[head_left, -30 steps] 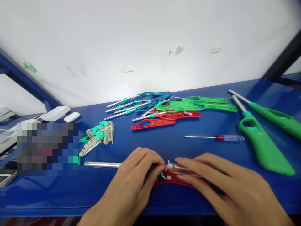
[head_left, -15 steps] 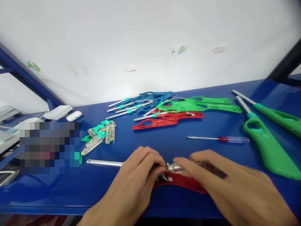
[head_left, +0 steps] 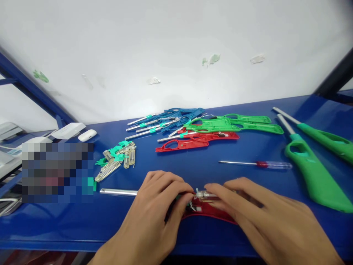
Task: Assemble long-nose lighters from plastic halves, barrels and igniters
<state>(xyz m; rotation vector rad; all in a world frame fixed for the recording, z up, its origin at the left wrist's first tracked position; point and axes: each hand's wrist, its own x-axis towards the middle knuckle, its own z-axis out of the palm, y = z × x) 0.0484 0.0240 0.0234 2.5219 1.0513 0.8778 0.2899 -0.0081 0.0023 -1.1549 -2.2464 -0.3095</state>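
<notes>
A red half-shell of a long-nosed lighter [head_left: 217, 214] lies on the blue surface under both hands, with a metal tube [head_left: 116, 191] reaching out to the left. My left hand [head_left: 157, 206] is closed over the middle of the lighter, thumb and index finger pinched by the end of the gas tank. What lies between those fingertips is hidden. A clear gas tank [head_left: 204, 195] is held in my right hand [head_left: 248, 206], between thumb and fingers, above the shell. A white wire and a small black part [head_left: 193, 208] show in the shell between the hands.
Clear tanks and green triggers [head_left: 118, 158] lie piled at left. Blue [head_left: 184, 116], green [head_left: 212, 124] and red [head_left: 190, 142] lighter shells lie behind. A screwdriver [head_left: 261, 164] and two green lighters [head_left: 311, 173] are at right. A white earbud case [head_left: 87, 135] sits back left.
My left hand and the lighter with its metal tube have shifted slightly left. The right hand still grips the tank, with little change in its hold.
</notes>
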